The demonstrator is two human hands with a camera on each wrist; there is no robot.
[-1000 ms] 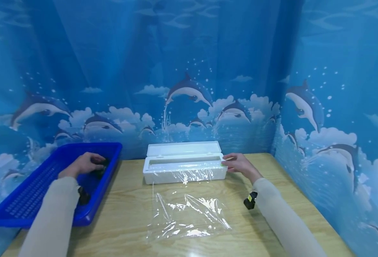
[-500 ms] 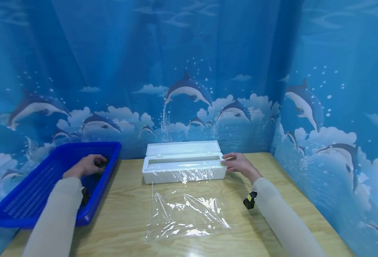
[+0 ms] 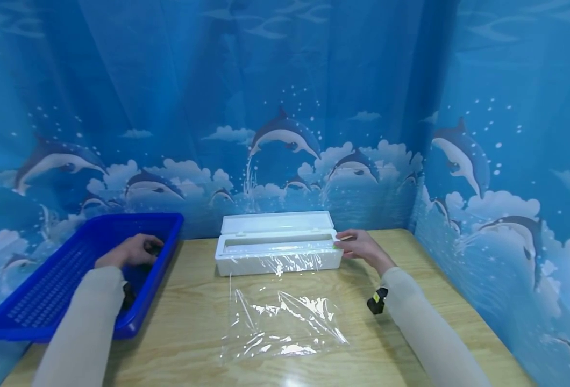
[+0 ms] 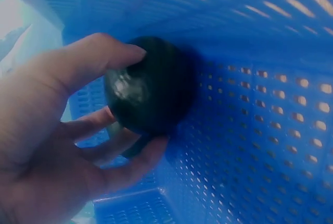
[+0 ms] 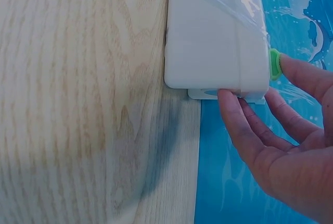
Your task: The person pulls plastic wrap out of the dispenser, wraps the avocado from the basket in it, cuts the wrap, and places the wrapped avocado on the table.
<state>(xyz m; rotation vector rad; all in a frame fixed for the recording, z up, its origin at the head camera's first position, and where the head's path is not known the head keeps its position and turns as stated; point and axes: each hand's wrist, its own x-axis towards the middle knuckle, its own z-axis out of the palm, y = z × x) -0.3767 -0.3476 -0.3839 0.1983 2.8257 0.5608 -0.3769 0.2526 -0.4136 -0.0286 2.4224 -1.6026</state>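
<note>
Head view: the left hand [image 3: 130, 251] was inside the blue basket [image 3: 159, 279], the right hand [image 3: 362, 250] at the white box [image 3: 261, 266], clear film [image 3: 285, 322] spread before it. Left wrist view: the left hand grasped a dark green rounded object [image 4: 161, 88] within the basket. Right wrist view: the right hand pinched the box's right end, its thumb against a green tab [image 5: 274, 64].

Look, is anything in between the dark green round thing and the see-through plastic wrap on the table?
Yes: the right wall of the blue basket. The dark green round thing, held by the left hand, is inside the basket; the plastic wrap lies outside on the table. I see nothing else in the way.
</note>
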